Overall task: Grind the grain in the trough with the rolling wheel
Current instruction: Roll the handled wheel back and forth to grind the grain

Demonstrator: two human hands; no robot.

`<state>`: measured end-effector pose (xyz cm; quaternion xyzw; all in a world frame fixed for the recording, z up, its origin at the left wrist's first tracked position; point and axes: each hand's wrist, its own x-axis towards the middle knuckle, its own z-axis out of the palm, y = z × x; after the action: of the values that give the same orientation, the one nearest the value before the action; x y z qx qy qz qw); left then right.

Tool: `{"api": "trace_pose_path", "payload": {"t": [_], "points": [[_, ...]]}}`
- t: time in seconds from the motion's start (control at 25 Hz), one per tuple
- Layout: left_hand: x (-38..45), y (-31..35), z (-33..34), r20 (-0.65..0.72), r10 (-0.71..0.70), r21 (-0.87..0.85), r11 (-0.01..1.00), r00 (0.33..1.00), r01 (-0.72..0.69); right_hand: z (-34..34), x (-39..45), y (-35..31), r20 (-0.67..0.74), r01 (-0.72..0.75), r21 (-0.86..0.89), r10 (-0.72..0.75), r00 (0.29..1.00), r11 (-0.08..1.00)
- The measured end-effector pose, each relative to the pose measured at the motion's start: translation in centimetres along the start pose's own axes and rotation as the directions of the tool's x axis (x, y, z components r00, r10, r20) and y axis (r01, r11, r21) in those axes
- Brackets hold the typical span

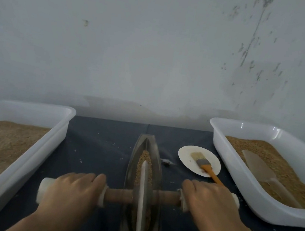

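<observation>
A long boat-shaped metal trough lies lengthwise in the middle of the dark table. Brown grain fills its groove ahead of the wheel. The thin rolling wheel stands upright in the groove, on a wooden axle that crosses the trough. My left hand grips the white-wrapped left end of the axle. My right hand grips the wrapped right end. Both hands sit near the trough's near half.
A white tub of fine brown meal stands at the left. At the right, a white tub holds grain and a translucent scoop. A small white plate with an orange-handled brush lies between trough and right tub. A wall rises behind.
</observation>
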<state>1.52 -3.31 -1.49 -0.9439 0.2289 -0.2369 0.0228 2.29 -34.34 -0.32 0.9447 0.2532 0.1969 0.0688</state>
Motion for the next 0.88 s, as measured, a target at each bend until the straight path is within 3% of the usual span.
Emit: {"api": "trace_pose_path", "payload": {"t": [0.12,0.28,0.44,0.6,0.64,0.76,0.88], "points": [[3.2,-0.5,0.9,0.129,-0.08,0.111,0.992,0.988,0.066,1.3,3.4,0.9,0.092,-0.084,-0.052,0.088,0.992,0.995],[8.9,-1.9,2.9,0.135,-0.258,0.169,0.957,0.957,0.234,2.9,8.1,2.2,0.056,-0.192,-0.15,0.202,0.978,0.97],[6.8,-1.3,2.1,0.194,-0.27,0.149,0.958,0.943,0.244,2.2,6.1,1.7,0.099,-0.158,-0.085,0.166,0.981,0.984],[0.7,0.3,-0.3,0.104,-0.093,0.11,0.991,0.99,0.081,0.5,0.0,-0.2,-0.07,0.007,-0.022,-0.009,0.997,1.0],[0.4,0.5,-1.0,0.073,-0.089,0.118,0.99,0.993,0.08,0.2,-0.4,-0.5,-0.066,0.001,-0.016,-0.002,0.998,1.0],[1.7,0.1,0.4,0.161,-0.163,0.141,0.98,0.973,0.141,0.6,1.7,-0.1,0.069,-0.082,-0.032,0.084,0.994,0.996],[6.5,-1.3,2.2,0.173,-0.276,0.198,0.95,0.945,0.242,1.9,6.4,1.1,0.089,-0.157,-0.13,0.169,0.982,0.979]]}}
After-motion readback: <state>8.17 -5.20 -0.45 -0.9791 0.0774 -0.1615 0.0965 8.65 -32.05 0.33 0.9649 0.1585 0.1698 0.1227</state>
